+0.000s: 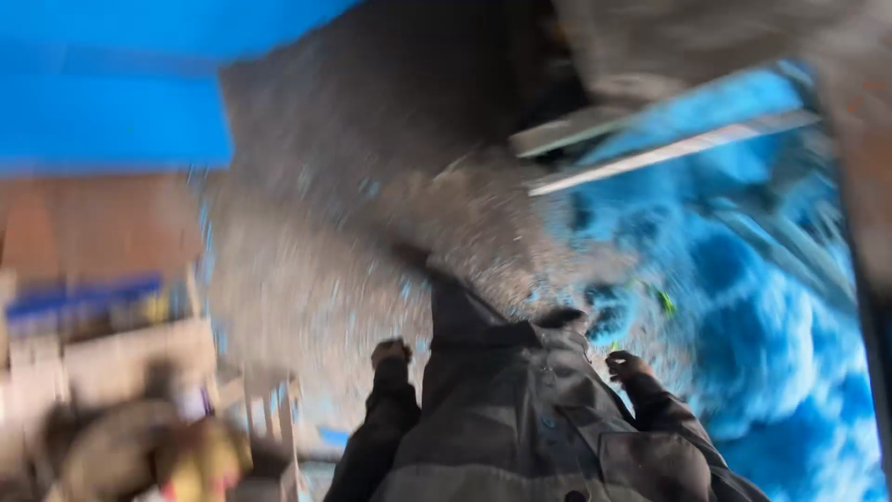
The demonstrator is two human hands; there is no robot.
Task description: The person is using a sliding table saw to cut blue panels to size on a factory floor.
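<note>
**Blurred look down over grey ground and blue sheeting**

Although the whole view is smeared by motion, the ground shows as a rough grey, gravelly surface [372,186] that runs from the top middle down toward the person's body. Blue sheeting [771,353], crumpled and folded, covers the right side, and two pale flat bars [650,149] lie across its upper edge. A flat blue area [102,102] fills the upper left, with a brown panel [102,223] just below it. Lower left stands a pale wooden frame [121,363], and beside it a blurred yellow and brown shape [186,455] that cannot be made out.

At the bottom middle is the person's own dark grey buttoned jacket [520,409]. The left hand [391,352] hangs beside it on a dark sleeve, over the grey ground; it looks loosely curled, and nothing can be seen in it. The right hand [628,366] hangs at the other side, at the edge where the grey ground meets the blue sheeting; its fingers seem bent inward, but the blur does not show whether it has hold of anything. The blue sheeting is the nearest thing to the right hand, just beyond and to its right; the wooden frame is the nearest to the left hand, off to its left and apart from it.
</note>
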